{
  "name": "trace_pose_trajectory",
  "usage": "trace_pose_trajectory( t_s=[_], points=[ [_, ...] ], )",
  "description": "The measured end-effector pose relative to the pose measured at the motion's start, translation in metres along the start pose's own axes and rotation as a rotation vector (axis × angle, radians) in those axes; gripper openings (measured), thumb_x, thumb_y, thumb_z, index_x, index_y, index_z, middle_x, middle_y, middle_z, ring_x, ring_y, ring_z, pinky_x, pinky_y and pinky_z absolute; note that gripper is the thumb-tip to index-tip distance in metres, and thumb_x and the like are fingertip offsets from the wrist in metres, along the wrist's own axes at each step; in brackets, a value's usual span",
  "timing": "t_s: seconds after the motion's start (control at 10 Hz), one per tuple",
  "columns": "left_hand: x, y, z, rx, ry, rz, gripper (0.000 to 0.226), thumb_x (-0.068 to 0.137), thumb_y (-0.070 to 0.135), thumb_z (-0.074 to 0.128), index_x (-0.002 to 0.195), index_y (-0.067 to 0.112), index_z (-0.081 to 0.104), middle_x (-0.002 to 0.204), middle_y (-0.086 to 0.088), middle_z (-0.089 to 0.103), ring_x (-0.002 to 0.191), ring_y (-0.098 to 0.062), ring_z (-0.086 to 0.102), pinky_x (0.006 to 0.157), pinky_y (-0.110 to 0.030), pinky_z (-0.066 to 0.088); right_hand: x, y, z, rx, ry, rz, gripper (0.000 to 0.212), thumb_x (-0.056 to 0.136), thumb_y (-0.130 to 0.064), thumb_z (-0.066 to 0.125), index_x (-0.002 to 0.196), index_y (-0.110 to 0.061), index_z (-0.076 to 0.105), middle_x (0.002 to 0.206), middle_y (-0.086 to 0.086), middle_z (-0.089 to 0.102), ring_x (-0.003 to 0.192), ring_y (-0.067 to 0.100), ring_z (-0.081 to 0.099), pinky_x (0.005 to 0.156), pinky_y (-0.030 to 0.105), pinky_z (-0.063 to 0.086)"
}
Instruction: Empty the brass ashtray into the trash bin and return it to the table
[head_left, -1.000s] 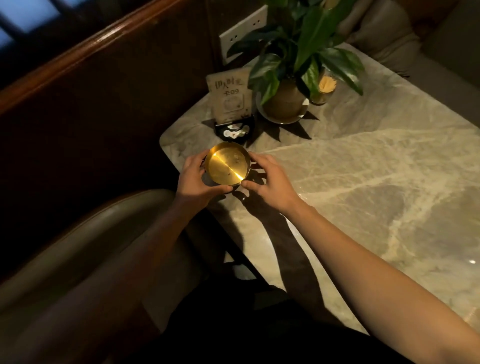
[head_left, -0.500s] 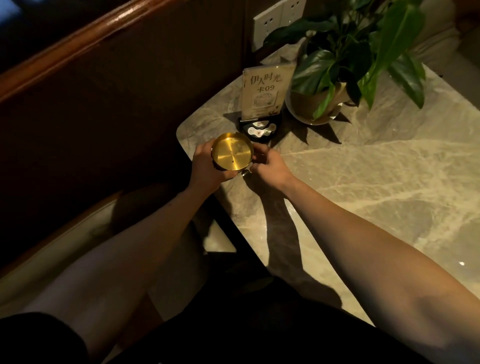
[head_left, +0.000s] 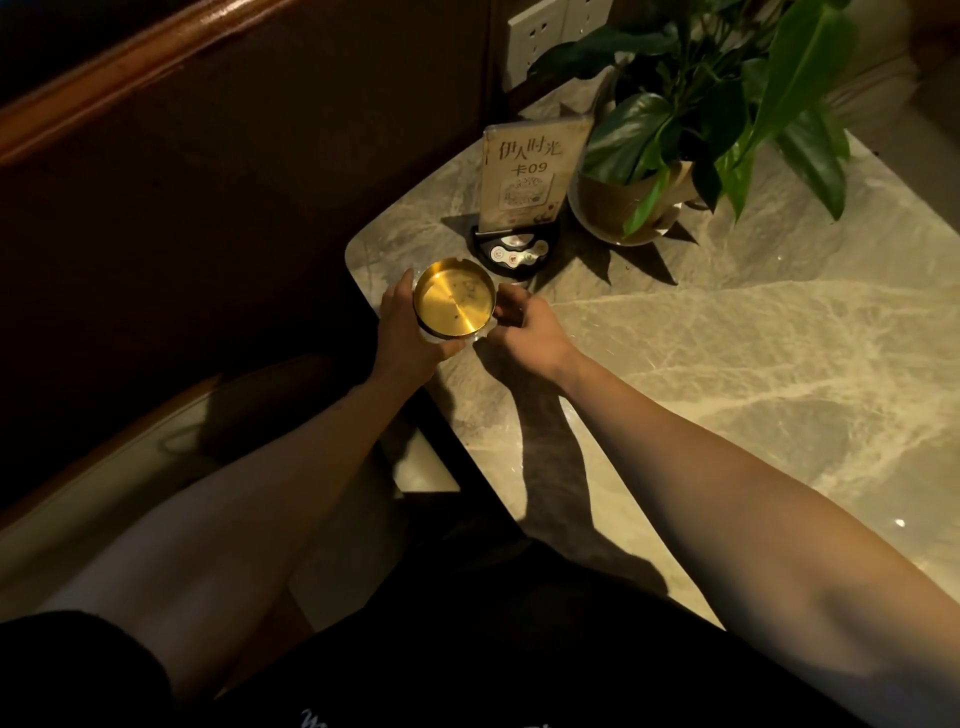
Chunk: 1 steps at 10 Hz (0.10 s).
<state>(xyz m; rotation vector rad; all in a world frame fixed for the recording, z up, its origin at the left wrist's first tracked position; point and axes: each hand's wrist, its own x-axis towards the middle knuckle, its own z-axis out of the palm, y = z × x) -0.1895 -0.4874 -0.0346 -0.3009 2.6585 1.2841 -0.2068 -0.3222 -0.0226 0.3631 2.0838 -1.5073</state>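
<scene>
The round brass ashtray (head_left: 453, 302) sits near the left corner of the marble table (head_left: 727, 364), its open side up, with a few dark specks on its shiny bottom. My left hand (head_left: 405, 332) wraps its left and near rim, thumb under the front edge. My right hand (head_left: 519, 327) touches its right rim with the fingertips. Whether the ashtray rests on the table or is lifted slightly, I cannot tell. No trash bin is in view.
Just behind the ashtray stands a table sign (head_left: 530, 171) on a black base (head_left: 517, 252). A potted plant (head_left: 670, 140) is to its right. A dark wooden wall (head_left: 208, 156) runs along the left. A padded seat (head_left: 130, 493) lies below left.
The view has shifted and the ashtray has tilted from facing me to lying level, open side up. Both hands stay on its rim.
</scene>
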Motion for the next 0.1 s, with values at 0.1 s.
trace_pose_trajectory(
  t_s=[0.1],
  points=[
    [-0.0072, 0.0007, 0.0053, -0.011, 0.064, 0.033, 0.101, 0.065, 0.024, 0.087, 0.146, 0.007, 0.031, 0.151, -0.018, 0.029, 0.14, -0.029, 0.031, 0.109, -0.028, 0.029, -0.0064, 0.0043, -0.008, 0.023, 0.035, 0.013, 0.067, 0.085, 0.004, 0.06, 0.145, -0.008, 0.034, 0.139, 0.012, 0.053, 0.13, 0.023, 0.05, 0.113, 0.041, 0.04]
  ],
)
